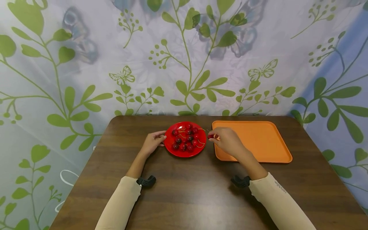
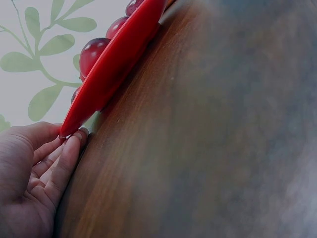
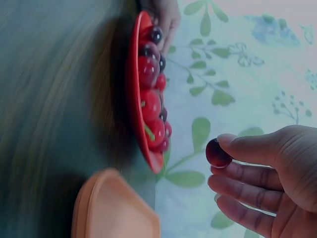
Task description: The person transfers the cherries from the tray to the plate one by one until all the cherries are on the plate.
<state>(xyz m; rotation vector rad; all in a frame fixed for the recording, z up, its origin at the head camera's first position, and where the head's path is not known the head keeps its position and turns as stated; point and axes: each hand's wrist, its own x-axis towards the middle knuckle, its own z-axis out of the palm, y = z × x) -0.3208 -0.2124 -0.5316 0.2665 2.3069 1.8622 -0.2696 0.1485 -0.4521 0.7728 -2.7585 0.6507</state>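
A red plate (image 1: 185, 154) stands on the table with several dark red cherries (image 1: 189, 138) heaped on it, some with green stems. My left hand (image 1: 152, 142) pinches the plate's left rim; in the left wrist view the thumb lies over the edge and the fingers are under it. Between plate and tray, my right hand (image 1: 227, 140) pinches one cherry (image 3: 218, 153) between thumb and index finger, its other fingers loosely extended. That cherry is held above the table, by the left edge of the orange tray (image 1: 256, 140).
The orange tray lies to the right of the plate, a small gap apart, its raised rim partly behind my right hand. A brown wooden table (image 1: 184, 191) carries both. Behind it hangs a leaf-patterned cloth (image 1: 189, 64).
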